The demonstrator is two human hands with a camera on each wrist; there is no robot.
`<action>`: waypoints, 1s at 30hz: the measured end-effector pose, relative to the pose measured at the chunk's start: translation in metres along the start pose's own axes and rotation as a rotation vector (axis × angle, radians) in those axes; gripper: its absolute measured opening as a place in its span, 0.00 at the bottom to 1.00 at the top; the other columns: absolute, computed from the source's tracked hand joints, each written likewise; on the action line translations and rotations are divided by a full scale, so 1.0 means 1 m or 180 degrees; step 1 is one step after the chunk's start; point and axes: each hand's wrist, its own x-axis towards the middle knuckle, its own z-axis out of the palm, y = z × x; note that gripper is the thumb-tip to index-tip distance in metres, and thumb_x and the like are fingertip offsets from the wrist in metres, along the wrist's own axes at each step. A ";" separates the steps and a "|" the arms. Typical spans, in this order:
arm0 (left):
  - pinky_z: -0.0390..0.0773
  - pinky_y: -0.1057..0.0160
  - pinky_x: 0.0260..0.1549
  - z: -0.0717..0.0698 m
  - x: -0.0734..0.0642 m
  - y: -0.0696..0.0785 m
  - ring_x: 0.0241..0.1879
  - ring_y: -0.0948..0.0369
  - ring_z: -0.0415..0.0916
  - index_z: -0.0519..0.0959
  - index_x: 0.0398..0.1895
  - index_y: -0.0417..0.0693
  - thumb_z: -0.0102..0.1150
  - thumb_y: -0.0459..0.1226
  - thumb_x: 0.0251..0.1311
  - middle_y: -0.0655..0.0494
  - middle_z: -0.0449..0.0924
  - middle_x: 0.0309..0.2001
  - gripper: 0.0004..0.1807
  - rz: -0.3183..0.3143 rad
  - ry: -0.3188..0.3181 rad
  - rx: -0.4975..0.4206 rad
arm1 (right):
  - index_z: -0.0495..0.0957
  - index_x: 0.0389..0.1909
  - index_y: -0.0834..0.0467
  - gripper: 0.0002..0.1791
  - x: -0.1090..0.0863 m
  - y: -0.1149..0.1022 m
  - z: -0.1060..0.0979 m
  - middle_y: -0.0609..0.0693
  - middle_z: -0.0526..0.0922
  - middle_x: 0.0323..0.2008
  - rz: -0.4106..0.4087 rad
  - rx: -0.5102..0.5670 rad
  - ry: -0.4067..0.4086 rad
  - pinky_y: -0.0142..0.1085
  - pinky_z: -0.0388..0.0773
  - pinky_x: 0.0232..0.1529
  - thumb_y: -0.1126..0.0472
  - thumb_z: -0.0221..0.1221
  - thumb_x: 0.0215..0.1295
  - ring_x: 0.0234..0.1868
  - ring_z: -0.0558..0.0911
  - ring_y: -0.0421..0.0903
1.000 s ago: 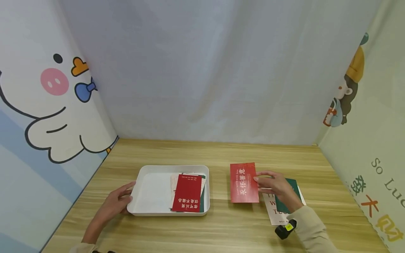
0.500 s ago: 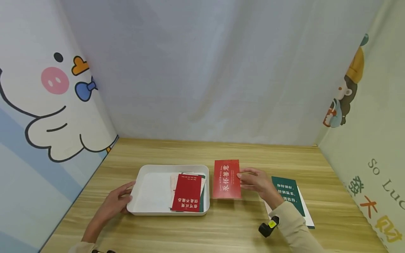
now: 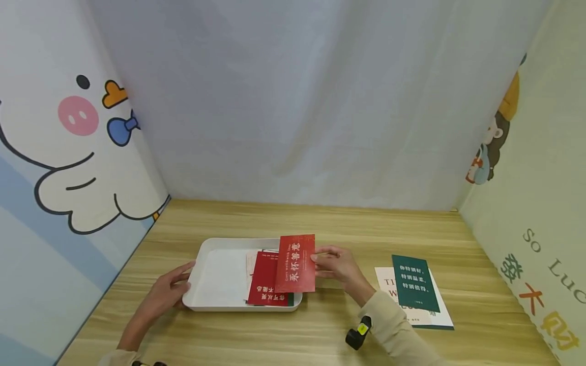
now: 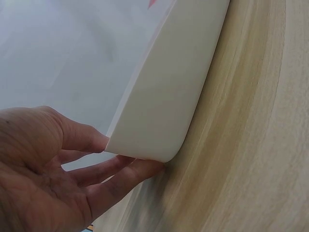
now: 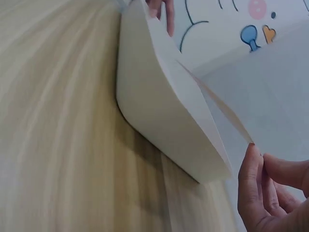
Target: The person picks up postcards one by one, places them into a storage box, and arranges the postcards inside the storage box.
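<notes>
My right hand pinches a red card with white Chinese lettering by its right edge, holding it over the right part of a white tray. In the right wrist view the card appears nearly edge-on between thumb and fingertips, slanting over the tray wall. Under it in the tray lies a pile of cards with a darker red card on top, partly covered from sight. My left hand holds the tray's left end, thumb at the rim and fingers against the outer wall in the left wrist view.
Right of the tray, a green card lies over a cream card and other cards on the wooden table. A grey curtain closes off the back. Printed cloths hang at both sides.
My right hand has carried the red card leftward from near the right-hand pile to above the tray. The right-hand cards have come into fuller view. The left hand and tray stay put.
</notes>
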 end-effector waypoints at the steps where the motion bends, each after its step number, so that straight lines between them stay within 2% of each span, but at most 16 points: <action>1: 0.85 0.58 0.30 0.000 0.000 -0.001 0.49 0.47 0.83 0.58 0.80 0.31 0.49 0.26 0.73 0.19 0.66 0.69 0.33 -0.0008 0.0004 0.0005 | 0.78 0.58 0.74 0.19 0.001 0.002 0.006 0.52 0.89 0.35 -0.0022 0.0008 0.0007 0.41 0.88 0.40 0.69 0.64 0.71 0.30 0.88 0.43; 7: 0.85 0.58 0.31 0.000 0.000 -0.002 0.48 0.47 0.84 0.58 0.80 0.31 0.49 0.26 0.73 0.18 0.66 0.69 0.32 -0.0009 -0.0020 -0.0040 | 0.80 0.53 0.73 0.16 0.004 0.013 0.030 0.53 0.88 0.33 -0.0090 -0.0023 0.0055 0.42 0.88 0.37 0.69 0.65 0.70 0.27 0.87 0.42; 15: 0.85 0.58 0.32 0.000 0.001 0.001 0.49 0.46 0.83 0.57 0.80 0.32 0.48 0.26 0.74 0.19 0.65 0.69 0.32 -0.0059 0.0007 0.0046 | 0.79 0.53 0.73 0.16 0.006 0.016 0.047 0.56 0.88 0.32 -0.0183 -0.0176 0.0179 0.39 0.87 0.29 0.72 0.66 0.67 0.22 0.84 0.42; 22: 0.84 0.59 0.30 -0.001 0.002 0.001 0.48 0.47 0.83 0.58 0.80 0.32 0.49 0.26 0.74 0.20 0.66 0.69 0.32 -0.0039 0.0032 0.0107 | 0.74 0.56 0.71 0.21 0.007 0.018 0.051 0.58 0.84 0.28 -0.0494 -0.0735 0.0248 0.39 0.84 0.22 0.70 0.68 0.66 0.19 0.80 0.41; 26: 0.84 0.59 0.30 0.000 0.002 0.000 0.48 0.48 0.83 0.58 0.80 0.31 0.49 0.26 0.74 0.19 0.66 0.69 0.32 -0.0012 0.0028 0.0091 | 0.75 0.54 0.70 0.19 0.007 0.023 0.051 0.56 0.82 0.27 -0.0639 -0.1022 0.0253 0.41 0.82 0.21 0.67 0.69 0.66 0.17 0.78 0.43; 30: 0.84 0.58 0.30 -0.001 0.001 0.001 0.48 0.47 0.83 0.58 0.80 0.31 0.49 0.26 0.74 0.19 0.66 0.69 0.32 -0.0002 0.0035 0.0098 | 0.76 0.49 0.69 0.17 0.007 0.027 0.049 0.53 0.80 0.26 -0.0742 -0.1230 0.0253 0.38 0.78 0.18 0.65 0.70 0.66 0.14 0.76 0.45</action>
